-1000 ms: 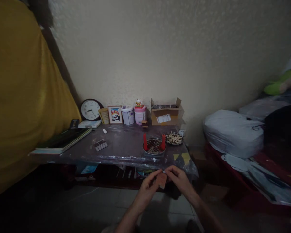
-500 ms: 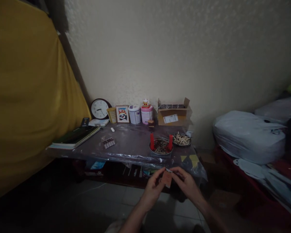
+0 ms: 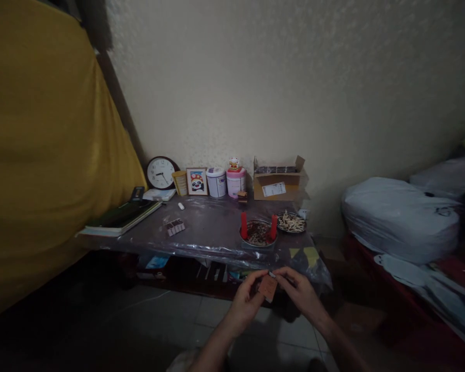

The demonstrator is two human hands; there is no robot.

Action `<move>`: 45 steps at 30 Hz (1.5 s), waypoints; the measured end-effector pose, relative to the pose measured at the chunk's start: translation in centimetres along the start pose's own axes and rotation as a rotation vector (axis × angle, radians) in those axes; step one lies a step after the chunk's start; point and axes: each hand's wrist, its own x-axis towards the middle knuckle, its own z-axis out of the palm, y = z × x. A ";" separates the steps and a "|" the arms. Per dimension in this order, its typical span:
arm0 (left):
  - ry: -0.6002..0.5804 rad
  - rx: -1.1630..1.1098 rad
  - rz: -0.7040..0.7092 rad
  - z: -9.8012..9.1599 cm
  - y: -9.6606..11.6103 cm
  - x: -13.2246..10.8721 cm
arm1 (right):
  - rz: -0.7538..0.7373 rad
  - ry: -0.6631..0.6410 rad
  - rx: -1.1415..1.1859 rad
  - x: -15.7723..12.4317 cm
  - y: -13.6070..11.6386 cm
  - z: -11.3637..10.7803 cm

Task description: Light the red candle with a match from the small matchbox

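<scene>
In front of the table, my left hand (image 3: 247, 300) holds a small brown matchbox (image 3: 268, 288) between thumb and fingers. My right hand (image 3: 297, 289) is pinched at the box's upper end, where a pale strip like the tray's edge shows; its fingertips partly hide that end. Beyond the hands, two red candles (image 3: 274, 227) stand upright in a round metal dish (image 3: 258, 245) with dark bits in it. Beside it a plate (image 3: 304, 228) carries a heap of loose matches (image 3: 291, 222).
A plastic-covered table (image 3: 209, 227) bears a pack of small boxes (image 3: 175, 227), a book (image 3: 120, 219), a clock (image 3: 161, 173), a picture frame (image 3: 197, 182), two tubs (image 3: 236, 183) and an open carton (image 3: 273, 188). White bags (image 3: 399, 217) lie at right, a yellow curtain (image 3: 54, 144) hangs at left.
The matchbox has tilted slightly in my left hand. My right fingertips have shifted a little at its upper end. The view has moved slightly; the things on the table are unchanged.
</scene>
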 end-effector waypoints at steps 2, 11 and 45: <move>-0.006 0.020 -0.001 0.0 -0.1 0.0 | -0.017 0.007 0.001 0.0 0.3 0.0; -0.059 0.114 -0.013 -0.2 0.0 -0.2 | -0.104 -0.088 -0.280 -0.8 -0.4 -0.9; -0.167 -0.233 -0.348 -0.9 -1.6 0.0 | -0.175 -0.185 -0.398 -1.3 -0.3 -1.8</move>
